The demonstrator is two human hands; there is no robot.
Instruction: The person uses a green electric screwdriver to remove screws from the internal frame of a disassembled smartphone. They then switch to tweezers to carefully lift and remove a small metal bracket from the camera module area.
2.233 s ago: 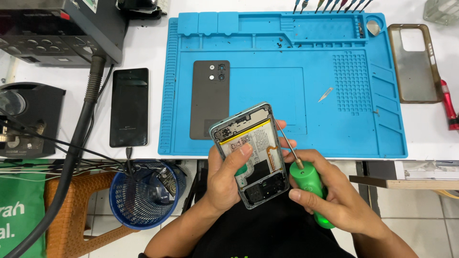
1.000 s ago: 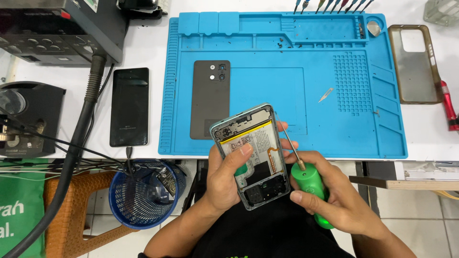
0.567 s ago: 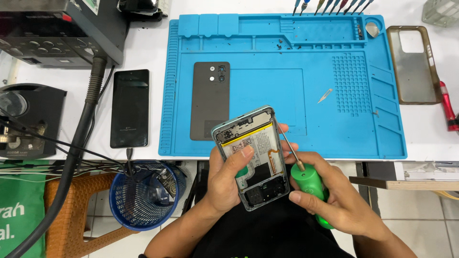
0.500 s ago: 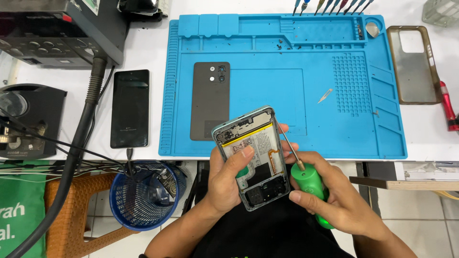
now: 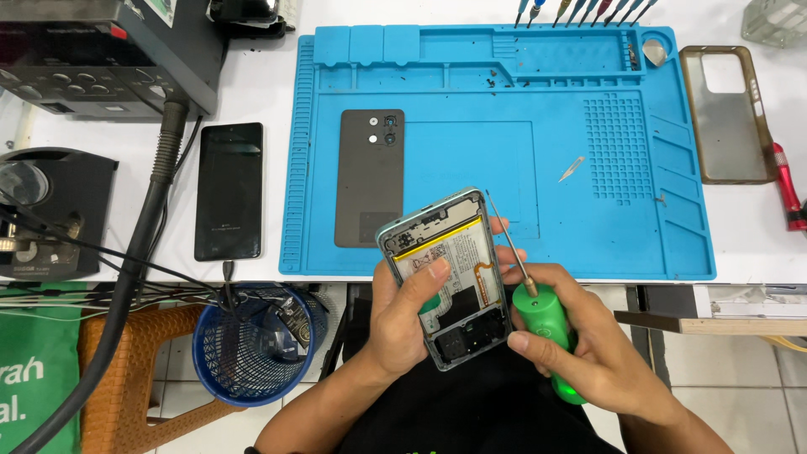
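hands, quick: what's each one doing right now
Left hand: shut on the opened phone.
Right hand: shut on the green screwdriver.

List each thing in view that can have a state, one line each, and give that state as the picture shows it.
Opened phone: back off, insides exposed, held in left hand.
Green screwdriver: gripped by right hand, tip near the phone's upper edge.
Back cover: detached, flat on blue mat.
Black phone: screen dark, cable plugged in.
Clear case: empty, on the table.
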